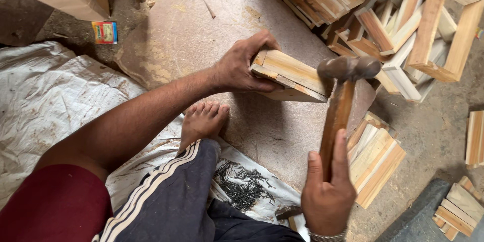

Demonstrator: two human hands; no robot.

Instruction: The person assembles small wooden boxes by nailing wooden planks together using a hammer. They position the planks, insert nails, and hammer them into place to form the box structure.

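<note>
1. Underneath everything, a flat stone slab (201, 40) serves as the work surface, with a white sheet (50, 96) spread over the floor at its left edge.
2. Stacked wooden frames (433, 25) fill the upper right (some upright, some tipped over), well apart from the hands.
3. Loose wood slats (375, 164) lie in a pile just right of the hammer handle.
4. On the slab stands a wooden frame piece (292, 75), tilted; the left hand (242, 65) has its grip closed around the piece's left end.
5. The right hand (327, 196) is wrapped tight around the handle of a hammer (339, 106), whose head hangs at the piece's right end; contact cannot be told.
6. A bare foot (201, 121) rests on the slab's edge below the left hand.
7. Dark nails (242, 184) lie heaped on the sheet beside the knee.
</note>
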